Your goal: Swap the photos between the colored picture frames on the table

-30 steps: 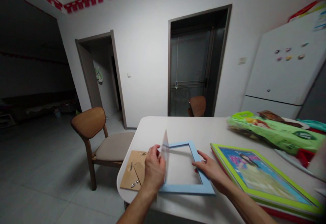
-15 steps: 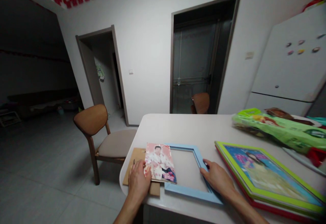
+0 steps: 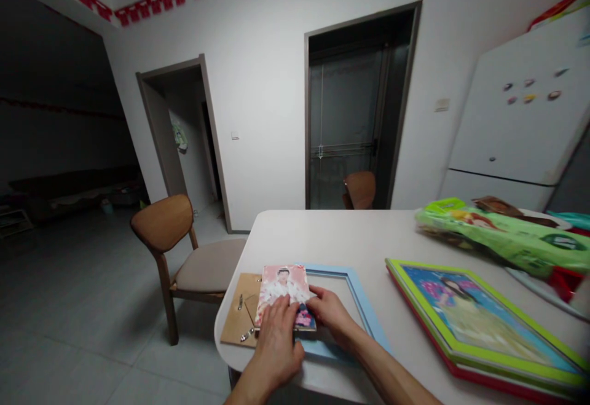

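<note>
A pink photo [image 3: 271, 291] of a person in white lies over the left side of a light-blue picture frame [image 3: 366, 300]. My left hand [image 3: 278, 337] rests on the photo's lower part, fingers stretched out flat. At the photo's right edge, my right hand [image 3: 330, 316] grips it between thumb and fingers, with the wrist over the frame's opening. Partly beneath the photo, on the left, is a brown backing board [image 3: 235, 325] with small metal fittings. The photo's lower middle and part of the frame's lower bar are hidden by my hands.
Right of the frame lie stacked picture frames, the top one lime green [image 3: 454, 337]. Behind them are a green plastic package [image 3: 502, 233] and a plate [image 3: 537, 291]. The white table [image 3: 332, 230] has a rounded left corner, with a wooden chair [image 3: 163, 224] beside it.
My right hand has left the blue frame's right side and moved left to the photo's edge. My left hand has shifted from the photo's left edge onto its face.
</note>
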### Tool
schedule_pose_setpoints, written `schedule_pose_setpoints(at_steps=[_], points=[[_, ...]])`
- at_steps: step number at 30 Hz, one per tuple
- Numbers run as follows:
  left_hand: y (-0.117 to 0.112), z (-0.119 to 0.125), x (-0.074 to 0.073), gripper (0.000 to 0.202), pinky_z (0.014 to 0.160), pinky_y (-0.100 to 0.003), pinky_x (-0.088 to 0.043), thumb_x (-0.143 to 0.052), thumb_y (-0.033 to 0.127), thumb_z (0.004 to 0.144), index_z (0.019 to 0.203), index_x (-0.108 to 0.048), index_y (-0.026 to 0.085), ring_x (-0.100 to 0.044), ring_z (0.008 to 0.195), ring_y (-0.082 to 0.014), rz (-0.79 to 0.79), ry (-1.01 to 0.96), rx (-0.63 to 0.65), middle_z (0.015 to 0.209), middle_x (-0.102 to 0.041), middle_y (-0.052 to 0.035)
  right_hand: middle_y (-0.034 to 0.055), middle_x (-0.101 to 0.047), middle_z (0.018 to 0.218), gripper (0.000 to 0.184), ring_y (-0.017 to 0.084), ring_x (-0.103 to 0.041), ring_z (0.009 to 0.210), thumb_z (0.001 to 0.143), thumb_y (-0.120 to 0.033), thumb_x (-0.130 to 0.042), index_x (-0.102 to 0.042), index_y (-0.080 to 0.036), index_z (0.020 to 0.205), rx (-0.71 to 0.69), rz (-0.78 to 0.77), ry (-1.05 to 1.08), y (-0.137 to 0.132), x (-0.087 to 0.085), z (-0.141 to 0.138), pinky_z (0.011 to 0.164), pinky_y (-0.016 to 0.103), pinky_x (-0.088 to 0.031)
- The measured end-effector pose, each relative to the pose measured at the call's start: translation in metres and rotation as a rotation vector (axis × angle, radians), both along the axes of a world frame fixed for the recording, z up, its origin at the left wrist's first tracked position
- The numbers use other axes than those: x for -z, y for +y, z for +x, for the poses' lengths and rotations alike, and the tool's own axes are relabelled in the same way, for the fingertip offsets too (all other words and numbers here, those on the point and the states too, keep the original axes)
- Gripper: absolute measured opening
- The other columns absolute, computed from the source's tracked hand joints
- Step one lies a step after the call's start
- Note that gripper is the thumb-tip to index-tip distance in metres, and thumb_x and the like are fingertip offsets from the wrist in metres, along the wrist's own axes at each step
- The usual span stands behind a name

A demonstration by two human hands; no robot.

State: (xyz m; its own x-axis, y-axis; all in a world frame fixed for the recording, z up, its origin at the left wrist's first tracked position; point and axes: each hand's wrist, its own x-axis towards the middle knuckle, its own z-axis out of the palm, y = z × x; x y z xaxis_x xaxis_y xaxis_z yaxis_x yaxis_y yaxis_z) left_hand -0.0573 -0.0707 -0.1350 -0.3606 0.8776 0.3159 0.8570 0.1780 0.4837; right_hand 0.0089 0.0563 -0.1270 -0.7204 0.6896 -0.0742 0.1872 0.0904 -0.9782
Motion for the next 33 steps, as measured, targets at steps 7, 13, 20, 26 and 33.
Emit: schedule_pose_setpoints(at_steps=[7,13,20,26,33], points=[[0.017,0.001,-0.020,0.038,0.094,-0.035,-0.030,-0.038,0.014,0.070,0.106,-0.052,0.012,-0.046,0.105,-0.0209,0.506,-0.505,-0.114,0.111,-0.054,-0.0110,0.0031,-0.058,0.073,0.051,0.009,-0.052,0.052,0.068,-0.036,-0.050,-0.044,-0.012,0.112,0.129,-0.245,0.271,-0.013,-0.030,0.008,0.043,0.019,-0.039],[0.039,0.024,-0.014,0.040,0.078,-0.032,-0.044,-0.041,0.028,0.073,0.106,-0.047,0.006,-0.057,0.089,-0.0231,0.662,-1.111,-0.121,0.095,-0.061,-0.0143,0.0059,-0.064,0.082,0.042,0.014,-0.059,0.064,0.068,-0.024,-0.046,-0.045,-0.017,0.109,0.172,-0.465,0.322,-0.001,-0.008,0.028,0.051,0.023,-0.044],[0.035,0.011,0.003,0.050,0.088,-0.029,-0.036,-0.048,0.019,0.067,0.115,-0.040,0.006,-0.046,0.106,-0.0206,0.396,-0.899,-0.170,0.118,-0.046,-0.0171,0.0086,-0.067,0.074,0.049,0.017,-0.061,0.059,0.063,-0.015,-0.034,-0.048,-0.009,0.109,0.347,0.066,-0.087,0.060,0.005,0.061,0.049,0.023,-0.043],[0.023,0.023,0.008,0.045,0.095,-0.031,-0.029,-0.053,0.015,0.059,0.103,-0.054,0.012,-0.045,0.105,-0.0206,0.220,-0.659,-0.050,0.111,-0.054,-0.0098,0.0099,-0.066,0.081,0.045,0.017,-0.061,0.063,0.059,-0.014,-0.035,-0.057,-0.011,0.099,0.305,0.291,-0.253,0.074,0.009,0.055,0.052,0.022,-0.041],[0.017,0.026,0.010,0.049,0.098,-0.033,-0.026,-0.044,0.017,0.066,0.115,-0.043,0.006,-0.035,0.114,-0.0208,-0.009,-0.248,0.012,0.124,-0.041,-0.0129,0.0126,-0.065,0.084,0.039,0.019,-0.059,0.072,0.061,-0.016,-0.037,-0.061,-0.008,0.091,0.254,0.486,-0.373,0.080,0.009,0.046,0.060,0.022,-0.039]])
